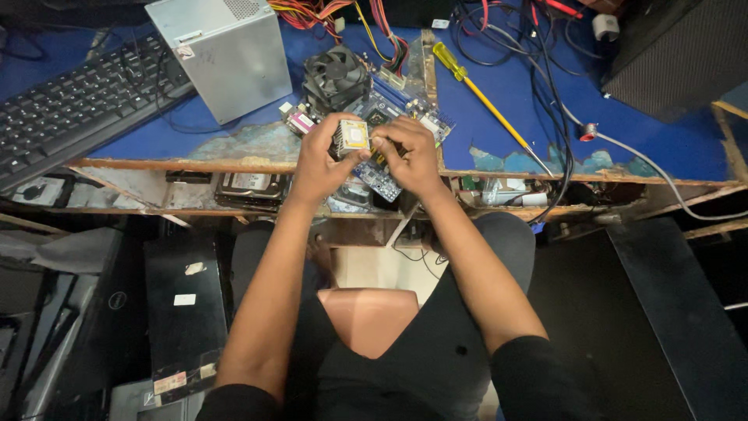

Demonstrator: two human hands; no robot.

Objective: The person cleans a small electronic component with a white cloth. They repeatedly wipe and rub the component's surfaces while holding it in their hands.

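Observation:
My left hand [318, 160] and my right hand [411, 156] meet over a blue circuit board [382, 178] at the desk's near edge. Between them they grip a small square processor chip [352, 137] with a pale metal lid, held just above the board. A black round cooling fan [336, 76] sits on the board's far end, right behind the chip. My fingers hide the chip's sides and much of the board beneath.
A grey metal box [222, 54] stands at the back left, beside a black keyboard [78, 101]. A yellow-handled screwdriver [479, 93] lies to the right among black cables [545, 70]. A hard drive [251, 187] rests on the shelf under the worn blue desk [662, 148].

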